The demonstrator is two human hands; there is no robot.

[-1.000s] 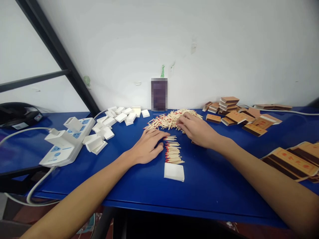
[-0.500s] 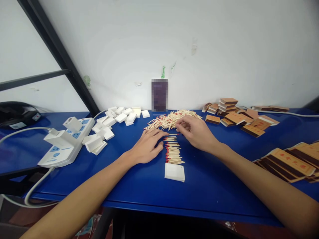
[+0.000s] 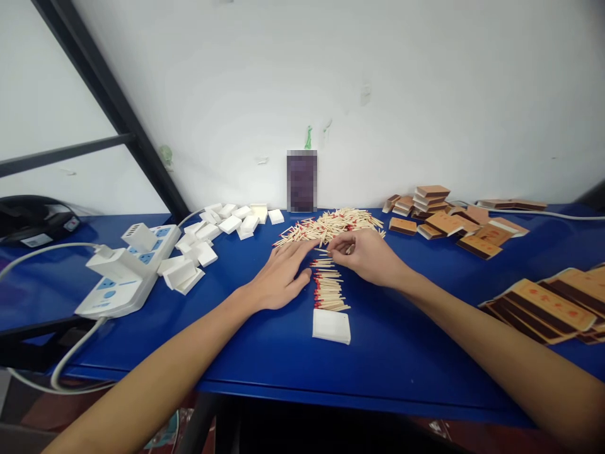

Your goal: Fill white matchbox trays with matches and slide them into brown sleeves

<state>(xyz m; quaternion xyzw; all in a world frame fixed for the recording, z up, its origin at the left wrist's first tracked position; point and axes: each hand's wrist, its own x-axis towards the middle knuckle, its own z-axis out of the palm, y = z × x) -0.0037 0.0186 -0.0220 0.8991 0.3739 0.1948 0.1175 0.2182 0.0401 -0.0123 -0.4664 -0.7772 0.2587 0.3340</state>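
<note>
A loose heap of red-tipped matchsticks [image 3: 331, 226] lies at the back middle of the blue table [image 3: 401, 353]. In front of it is a tidy row of matchsticks [image 3: 327, 289] laid side by side, heads to the left. My left hand [image 3: 282, 275] rests flat and open against the left side of that row. My right hand [image 3: 366, 255] pinches a few matchsticks at the far end of the row. A small white inner tray [image 3: 331, 326] sits just in front of the row.
White inner trays [image 3: 222, 227] are scattered at the back left beside a white power strip [image 3: 127, 268] with cables. Orange matchbox sleeves [image 3: 449, 217] are piled at the back right, flattened ones [image 3: 553, 302] at the right edge. A dark blurred object [image 3: 302, 181] leans on the wall.
My right hand has come back from the loose heap toward me and to the left, carrying matchsticks to the far end of the row. My left hand has barely moved.
</note>
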